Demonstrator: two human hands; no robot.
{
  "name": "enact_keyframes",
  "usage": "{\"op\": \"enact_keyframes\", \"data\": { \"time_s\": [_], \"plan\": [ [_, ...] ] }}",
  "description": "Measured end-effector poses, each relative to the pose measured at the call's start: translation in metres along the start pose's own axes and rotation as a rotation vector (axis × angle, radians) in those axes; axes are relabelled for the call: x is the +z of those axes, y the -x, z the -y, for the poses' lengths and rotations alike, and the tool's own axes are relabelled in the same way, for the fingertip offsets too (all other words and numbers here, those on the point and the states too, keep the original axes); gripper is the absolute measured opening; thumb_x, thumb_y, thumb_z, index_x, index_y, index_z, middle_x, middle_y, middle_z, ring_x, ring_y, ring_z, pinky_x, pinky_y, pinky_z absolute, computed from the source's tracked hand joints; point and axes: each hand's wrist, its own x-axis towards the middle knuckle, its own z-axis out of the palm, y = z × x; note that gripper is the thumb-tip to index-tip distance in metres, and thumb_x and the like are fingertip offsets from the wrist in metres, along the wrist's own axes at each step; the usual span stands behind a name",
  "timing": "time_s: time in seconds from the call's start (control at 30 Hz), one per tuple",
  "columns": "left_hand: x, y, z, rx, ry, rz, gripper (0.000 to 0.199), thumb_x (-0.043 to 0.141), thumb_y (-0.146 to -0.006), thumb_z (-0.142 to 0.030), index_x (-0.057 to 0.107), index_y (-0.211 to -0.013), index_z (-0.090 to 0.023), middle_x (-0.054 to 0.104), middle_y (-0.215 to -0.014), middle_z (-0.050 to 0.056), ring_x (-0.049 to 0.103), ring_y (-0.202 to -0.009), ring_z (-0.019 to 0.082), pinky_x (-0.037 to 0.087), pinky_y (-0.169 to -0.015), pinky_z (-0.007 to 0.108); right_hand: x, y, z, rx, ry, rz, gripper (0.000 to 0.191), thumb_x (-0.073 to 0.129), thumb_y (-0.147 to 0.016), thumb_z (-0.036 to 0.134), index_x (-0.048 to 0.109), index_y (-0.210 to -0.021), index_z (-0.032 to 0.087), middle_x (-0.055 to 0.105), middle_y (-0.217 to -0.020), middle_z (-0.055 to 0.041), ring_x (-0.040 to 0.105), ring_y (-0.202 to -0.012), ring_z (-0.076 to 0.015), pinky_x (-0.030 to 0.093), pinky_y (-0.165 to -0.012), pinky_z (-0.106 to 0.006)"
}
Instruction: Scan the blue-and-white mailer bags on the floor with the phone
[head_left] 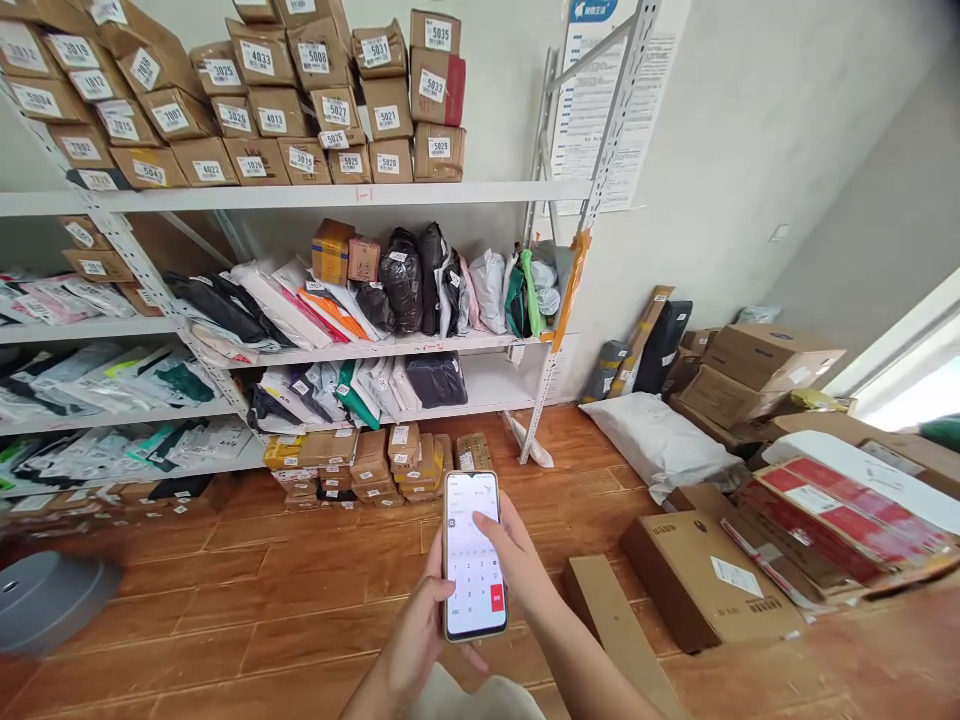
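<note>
A smartphone (pixel 474 560) is held upright at the lower middle of the head view, its lit screen showing a number keypad with a red key at the bottom right. My left hand (pixel 420 620) wraps round the phone's left side and lower back, thumb at the screen's left edge. On the right side, my right hand (pixel 521 560) also grips it, with the thumb over the upper part of the screen. The fingers behind the phone are mostly hidden.
White metal shelves (pixel 360 195) ahead hold labelled cartons (pixel 259 57) and bagged parcels (pixel 401 280). More boxes (pixel 371 460) stand beneath. To the right lie a large white sack (pixel 660 440), a brown carton (pixel 709 570) and red-topped boxes (pixel 847 510). A grey round object (pixel 52 600) is at the left.
</note>
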Motion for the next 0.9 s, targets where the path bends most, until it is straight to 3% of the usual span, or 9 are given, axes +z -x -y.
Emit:
{"op": "enact_keyframes", "data": {
  "time_s": [0.17, 0.3, 0.43, 0.9],
  "plan": [
    [-0.005, -0.010, -0.002, -0.007, 0.016, 0.002, 0.090, 0.050, -0.073, -0.042, -0.005, -0.143, -0.037, 0.045, -0.134, 0.011, 0.059, -0.084, 0.027, 0.052, -0.042, 0.030, -0.019, 0.004, 0.000, 0.034, -0.046, 0.193, 0.033, 0.057, -0.067, 0.031, 0.060, -0.098, 0.021, 0.068, -0.086, -0.0018, 0.057, -0.080, -0.0229, 0.043, -0.072, -0.036],
    [-0.001, -0.014, 0.001, 0.021, -0.022, 0.051, 0.086, 0.047, -0.076, -0.037, -0.006, -0.143, -0.036, 0.043, -0.137, 0.009, 0.056, -0.095, 0.029, 0.053, -0.047, 0.029, -0.015, 0.002, 0.000, -0.072, -0.008, 0.062, 0.033, 0.062, -0.066, 0.031, 0.054, -0.097, 0.021, 0.066, -0.087, -0.0028, 0.057, -0.077, -0.0226, 0.044, -0.070, -0.037],
    [0.010, -0.015, 0.003, 0.044, -0.063, 0.010, 0.087, 0.043, -0.077, -0.033, -0.015, -0.142, -0.033, 0.040, -0.141, 0.008, 0.053, -0.102, 0.029, 0.050, -0.048, 0.024, -0.008, -0.005, -0.001, -0.125, 0.046, -0.051, 0.039, 0.069, -0.058, 0.027, 0.049, -0.091, 0.022, 0.062, -0.080, -0.0002, 0.058, -0.073, -0.0212, 0.045, -0.068, -0.035],
    [0.028, -0.007, 0.004, 0.060, -0.064, -0.042, 0.090, 0.045, -0.074, -0.033, -0.014, -0.143, -0.031, 0.042, -0.140, 0.010, 0.057, -0.099, 0.031, 0.053, -0.044, 0.028, -0.011, 0.006, 0.008, -0.087, -0.006, -0.041, 0.034, 0.063, -0.063, 0.029, 0.052, -0.094, 0.023, 0.064, -0.084, -0.0017, 0.058, -0.080, -0.0236, 0.047, -0.073, -0.037]
  ]
}}
